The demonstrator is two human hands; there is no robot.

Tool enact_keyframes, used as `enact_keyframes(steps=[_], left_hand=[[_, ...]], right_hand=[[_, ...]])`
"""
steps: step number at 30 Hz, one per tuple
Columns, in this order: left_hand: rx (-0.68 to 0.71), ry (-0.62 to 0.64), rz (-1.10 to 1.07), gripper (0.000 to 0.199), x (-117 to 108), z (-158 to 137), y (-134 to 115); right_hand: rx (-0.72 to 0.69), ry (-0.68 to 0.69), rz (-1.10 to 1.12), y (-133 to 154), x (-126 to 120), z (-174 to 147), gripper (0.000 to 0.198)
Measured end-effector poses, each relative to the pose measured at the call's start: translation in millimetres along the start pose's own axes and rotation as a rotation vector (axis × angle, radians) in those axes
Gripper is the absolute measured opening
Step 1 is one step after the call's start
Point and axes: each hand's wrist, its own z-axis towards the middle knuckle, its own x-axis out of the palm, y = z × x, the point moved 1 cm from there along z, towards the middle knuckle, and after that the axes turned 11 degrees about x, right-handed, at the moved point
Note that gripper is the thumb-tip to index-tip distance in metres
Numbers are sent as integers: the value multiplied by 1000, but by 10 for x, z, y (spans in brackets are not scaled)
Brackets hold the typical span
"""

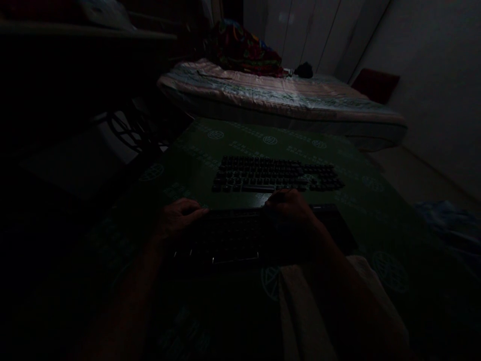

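A dark keyboard base (233,233) lies on the green table in front of me, its key area apparently without caps. My left hand (180,215) holds its upper left corner, with the thumb along the top edge. Over the top edge, right of the middle, my right hand (287,203) has its fingers bent together in a pinch. Whatever is between those fingertips is too dark to make out. Just beyond the base, loose black keycaps (263,173) are laid out in keyboard order, with a long space bar (258,189) at their near side.
A pale cloth (308,311) lies under my right forearm on the green printed tabletop (240,138). Behind the table stands a bed (293,95) with a red patterned blanket (244,50). Bluish fabric (447,220) is at the right. The room is very dark.
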Motion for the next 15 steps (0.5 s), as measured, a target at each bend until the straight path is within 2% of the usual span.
enact_keyframes(steps=[3, 15], left_hand=[[-6, -7, -3, 42, 1, 1, -8], [-53, 6, -10, 40, -13, 7, -43]], right_hand=[[7, 39, -46, -14, -11, 4, 17], [-12, 24, -50, -57, -15, 18, 13]])
